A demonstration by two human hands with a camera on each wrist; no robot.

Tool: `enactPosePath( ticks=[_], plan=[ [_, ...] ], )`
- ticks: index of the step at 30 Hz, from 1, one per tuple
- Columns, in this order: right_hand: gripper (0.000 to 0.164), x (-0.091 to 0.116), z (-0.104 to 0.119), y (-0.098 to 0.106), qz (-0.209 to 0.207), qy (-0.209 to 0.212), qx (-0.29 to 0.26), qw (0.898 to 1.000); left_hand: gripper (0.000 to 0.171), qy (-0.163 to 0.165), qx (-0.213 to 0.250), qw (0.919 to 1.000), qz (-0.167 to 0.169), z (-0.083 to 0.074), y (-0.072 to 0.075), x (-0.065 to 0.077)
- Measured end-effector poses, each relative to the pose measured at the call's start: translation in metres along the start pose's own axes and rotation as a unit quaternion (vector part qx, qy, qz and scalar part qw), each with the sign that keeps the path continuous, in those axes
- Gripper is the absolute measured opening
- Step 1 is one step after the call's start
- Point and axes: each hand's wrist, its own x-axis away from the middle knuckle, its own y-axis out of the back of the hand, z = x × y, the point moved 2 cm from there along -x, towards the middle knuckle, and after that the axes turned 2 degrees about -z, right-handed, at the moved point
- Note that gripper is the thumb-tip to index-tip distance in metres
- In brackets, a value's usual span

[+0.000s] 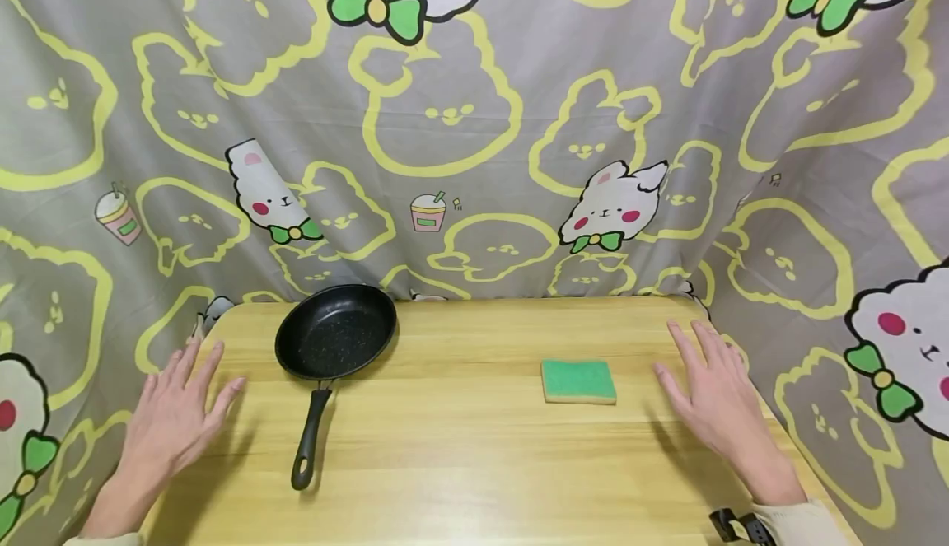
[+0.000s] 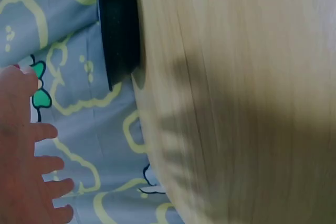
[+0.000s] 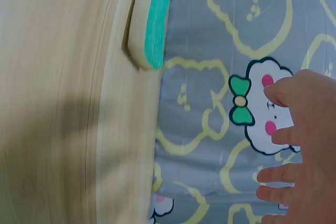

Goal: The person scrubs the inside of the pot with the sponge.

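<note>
L hand (image 1: 174, 410) & R hand (image 1: 715, 398) both empty, fingers spread, up off desk (image 1: 460, 464) at opp. sides. Frying pan (image 1: 337, 332) on desk's L half, just R of L hand, which is nearer it; long axis runs near-far, handle (image 1: 310, 427) at near end, angled slightly L. Sponge (image 1: 578, 381) R of centre, betw. pan & R hand; long side crosswise, R hand nearer.

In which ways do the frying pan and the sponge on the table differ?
The frying pan is black with pale specks, while the sponge is green on top with a paler layer beneath. The frying pan is round with a handle; the sponge is a rectangular block. The frying pan is clearly larger than the sponge. Both lie on the table.
</note>
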Motion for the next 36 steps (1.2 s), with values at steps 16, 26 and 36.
enactPosePath(
  ticks=[16,26,36],
  plan=[
    [0.065,-0.001,0.058,-0.024,-0.048,0.004,-0.103,0.994,0.065,0.046,0.097,0.9940,0.018,-0.027,-0.004,0.016],
    [0.063,-0.004,0.093,-0.042,-0.031,-0.017,-0.187,0.982,0.059,0.076,0.211,0.9719,0.070,-0.040,-0.005,0.021],
    [0.058,-0.007,0.133,-0.067,0.008,-0.047,-0.308,0.950,0.058,0.109,0.256,0.9564,0.088,-0.052,-0.012,0.020]
  ],
)
